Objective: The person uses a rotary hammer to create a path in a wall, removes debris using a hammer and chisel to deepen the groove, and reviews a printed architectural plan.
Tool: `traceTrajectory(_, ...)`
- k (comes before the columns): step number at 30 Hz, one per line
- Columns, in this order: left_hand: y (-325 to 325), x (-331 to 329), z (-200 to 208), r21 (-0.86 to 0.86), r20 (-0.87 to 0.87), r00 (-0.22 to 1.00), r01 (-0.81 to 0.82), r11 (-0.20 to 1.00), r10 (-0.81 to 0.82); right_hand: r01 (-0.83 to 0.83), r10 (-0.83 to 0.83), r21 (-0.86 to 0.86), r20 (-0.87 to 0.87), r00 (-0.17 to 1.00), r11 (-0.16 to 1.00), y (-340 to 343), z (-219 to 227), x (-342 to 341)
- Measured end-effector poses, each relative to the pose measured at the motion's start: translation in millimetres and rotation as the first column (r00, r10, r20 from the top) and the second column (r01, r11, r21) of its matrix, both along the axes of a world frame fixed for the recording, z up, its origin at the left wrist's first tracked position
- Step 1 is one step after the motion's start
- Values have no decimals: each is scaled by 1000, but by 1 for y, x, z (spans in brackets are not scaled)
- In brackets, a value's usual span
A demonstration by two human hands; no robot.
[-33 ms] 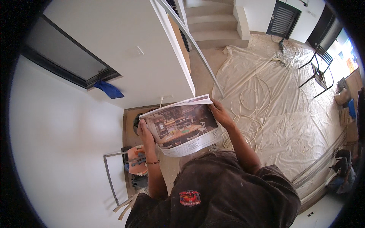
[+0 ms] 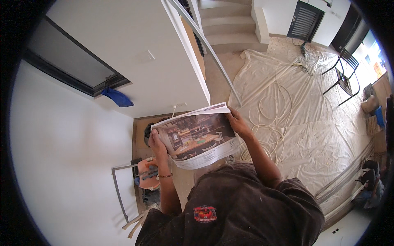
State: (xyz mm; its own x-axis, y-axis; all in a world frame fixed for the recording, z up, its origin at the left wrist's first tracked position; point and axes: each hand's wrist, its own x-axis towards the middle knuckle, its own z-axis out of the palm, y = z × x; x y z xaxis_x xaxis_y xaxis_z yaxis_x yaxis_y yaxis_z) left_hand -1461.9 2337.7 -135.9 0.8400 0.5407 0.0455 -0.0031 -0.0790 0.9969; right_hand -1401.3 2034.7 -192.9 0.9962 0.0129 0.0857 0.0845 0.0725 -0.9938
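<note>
A sheaf of large printed sheets (image 2: 197, 137) is held out in front of my chest. Its top page carries a colour picture of a room with a long table, shelves and chairs, above a white band of small print. Around the left edge, my left hand (image 2: 157, 143) is closed, thumb on top. At the upper right corner my right hand (image 2: 237, 123) grips the sheets, where several page edges fan apart. The lower edge of the paper curls down towards my dark shirt. The fingers beneath the sheets are hidden.
Plastic sheeting (image 2: 303, 135) covers the floor at right, with a coiled pale hose (image 2: 266, 110) on it. A metal bar (image 2: 205, 45) slants beside the wall. Stairs (image 2: 230, 24) rise at the back; a black chair (image 2: 344, 78) stands far right. An orange seat-like object (image 2: 147, 174) is by my left arm.
</note>
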Motion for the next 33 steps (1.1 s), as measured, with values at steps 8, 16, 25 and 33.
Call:
traceTrajectory(8,3,0,-16,-208,-15,1000,21,978,-25,41,-39,17,-100,994,999,2,5,-9)
traceTrajectory(16,20,5,-4,-414,-173,968,94,905,-179,23,6,156,-184,983,987,-2,15,-13)
traceTrajectory(25,29,11,-4,-380,-165,955,170,909,-248,-10,17,37,-210,978,999,-15,-12,-4)
traceTrajectory(33,37,22,-12,-341,-141,928,282,897,-345,130,-115,19,-351,929,991,-24,-42,-1)
